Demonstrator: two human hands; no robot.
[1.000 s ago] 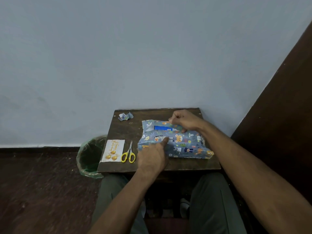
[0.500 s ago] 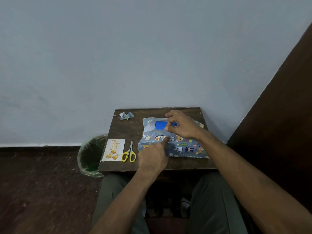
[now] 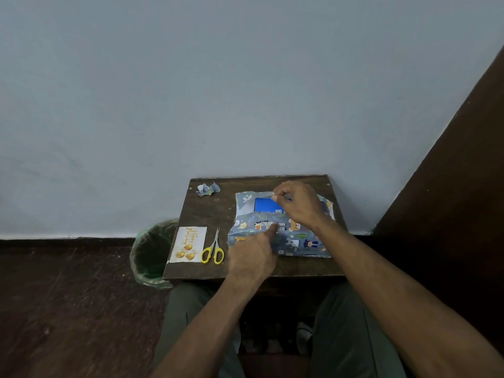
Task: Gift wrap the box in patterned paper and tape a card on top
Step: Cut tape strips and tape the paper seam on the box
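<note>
Wooden table [image 3: 207, 214], scissors [image 3: 213, 251] beside card [image 3: 188, 244]

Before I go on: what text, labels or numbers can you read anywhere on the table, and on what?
"Happy Birthday": gold script on the card, running sideways.
Blue box: a small white label by its near right corner, too small to read.
Patterned paper: animal pictures and dark marks, no readable words.
Scissors: no marking visible.

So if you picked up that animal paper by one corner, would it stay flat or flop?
Probably flop: the patterned paper already bends and creases over the blue box. It looks thin and light. It may spring open if the left hand stops pressing.
</note>
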